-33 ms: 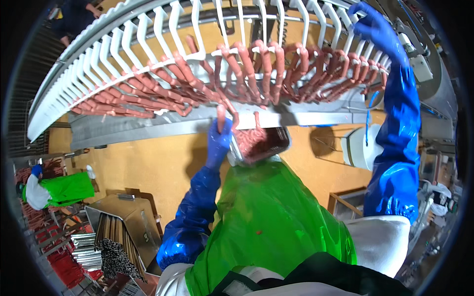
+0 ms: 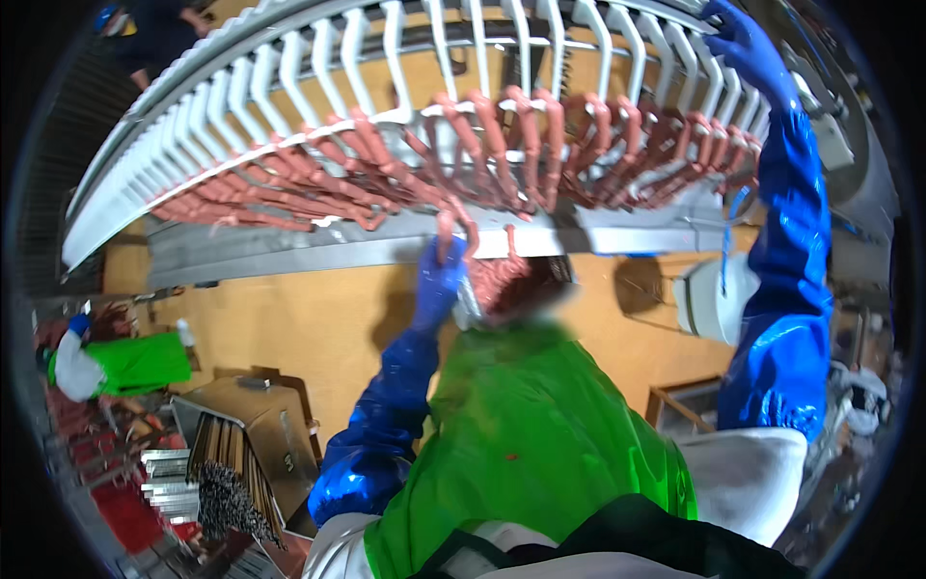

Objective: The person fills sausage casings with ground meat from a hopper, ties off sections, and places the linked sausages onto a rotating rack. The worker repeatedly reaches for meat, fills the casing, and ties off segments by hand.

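My gloved left hand (image 2: 438,288) is closed around the lower end of a pink sausage link (image 2: 445,232) that sticks up from the fingers. It is just in front of the metal trough (image 2: 318,259), beside a tub of ground meat (image 2: 502,282). Linked sausages (image 2: 531,145) hang in loops from a curved row of white hooks (image 2: 395,58) above the trough. My gloved right hand (image 2: 748,53) is raised to the far right end of the hooks. Its fingers are apart and reach over the rail, with nothing visible in them.
A white bucket (image 2: 712,299) stands on the tan floor at right. At lower left is a metal bin (image 2: 275,425) with bundled rods (image 2: 227,482). A co-worker in a green apron (image 2: 145,365) is at far left; another person (image 2: 159,39) is beyond the rail.
The whole view has shifted slightly, with the rail and sausages lying a little further right. My right hand has moved slightly up along the rail; my left still grips the sausage link.
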`<state>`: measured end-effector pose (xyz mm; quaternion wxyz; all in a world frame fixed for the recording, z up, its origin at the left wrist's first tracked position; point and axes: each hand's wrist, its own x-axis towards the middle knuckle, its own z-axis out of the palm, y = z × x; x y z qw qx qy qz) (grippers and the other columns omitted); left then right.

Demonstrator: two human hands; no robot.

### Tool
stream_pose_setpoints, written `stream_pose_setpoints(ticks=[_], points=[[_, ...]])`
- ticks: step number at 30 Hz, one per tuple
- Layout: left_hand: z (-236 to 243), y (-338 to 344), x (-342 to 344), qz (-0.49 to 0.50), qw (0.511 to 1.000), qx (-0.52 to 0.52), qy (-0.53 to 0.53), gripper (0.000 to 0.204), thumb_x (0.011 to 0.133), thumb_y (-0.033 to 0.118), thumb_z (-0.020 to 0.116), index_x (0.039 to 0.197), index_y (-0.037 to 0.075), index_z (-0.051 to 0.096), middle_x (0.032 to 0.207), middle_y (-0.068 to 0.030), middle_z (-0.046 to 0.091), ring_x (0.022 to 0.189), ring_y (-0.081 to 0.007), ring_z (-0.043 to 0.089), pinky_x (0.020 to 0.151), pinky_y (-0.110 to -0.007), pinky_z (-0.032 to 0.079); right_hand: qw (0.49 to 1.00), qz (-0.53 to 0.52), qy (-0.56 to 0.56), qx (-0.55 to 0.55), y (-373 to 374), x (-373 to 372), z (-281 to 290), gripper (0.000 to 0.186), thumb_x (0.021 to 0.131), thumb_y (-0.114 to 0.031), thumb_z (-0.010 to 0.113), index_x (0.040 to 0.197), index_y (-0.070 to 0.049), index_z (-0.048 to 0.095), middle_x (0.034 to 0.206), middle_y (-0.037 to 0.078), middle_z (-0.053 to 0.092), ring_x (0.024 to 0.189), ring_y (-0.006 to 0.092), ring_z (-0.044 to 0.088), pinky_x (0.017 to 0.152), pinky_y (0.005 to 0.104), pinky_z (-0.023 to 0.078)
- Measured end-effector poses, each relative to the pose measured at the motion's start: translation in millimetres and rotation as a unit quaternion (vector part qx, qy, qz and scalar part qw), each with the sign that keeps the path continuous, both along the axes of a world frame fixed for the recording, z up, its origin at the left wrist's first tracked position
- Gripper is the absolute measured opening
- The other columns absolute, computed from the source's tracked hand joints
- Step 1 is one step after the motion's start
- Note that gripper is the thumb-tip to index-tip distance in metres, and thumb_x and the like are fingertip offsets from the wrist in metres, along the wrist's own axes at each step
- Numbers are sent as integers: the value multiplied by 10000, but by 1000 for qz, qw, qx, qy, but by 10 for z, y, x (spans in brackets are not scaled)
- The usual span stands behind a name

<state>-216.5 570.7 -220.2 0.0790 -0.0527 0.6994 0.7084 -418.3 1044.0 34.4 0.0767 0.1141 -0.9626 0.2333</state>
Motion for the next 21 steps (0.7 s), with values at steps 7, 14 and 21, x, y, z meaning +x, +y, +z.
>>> stream_pose_setpoints(ticks=[7,14,21], points=[[416,405,-9,-40,995,37,88,215,990,138,443,1155,8,486,800,-8,465,707,-93,452,678,-257,416,964,-59,104,239,1007,-1622,-581,203,828,-160,603,967,-14,626,921,250,629,840,420,620,730,491,488],[840,685,27,-18,950,303,79,222,979,121,428,1170,10,454,804,-11,486,709,-97,474,693,-234,417,912,78,32,-401,-1346,507,-1005,374,940,-210,519,1259,-15,526,1140,120,582,1059,234,573,917,333,435],[491,747,-778,198,964,87,152,434,954,170,533,1330,9,385,1122,-90,498,1055,-144,492,931,-289,426,807,41,-374,-456,-2451,1741,-1725,395,978,-412,483,929,-46,624,725,-1,569,593,94,497,523,232,386]])
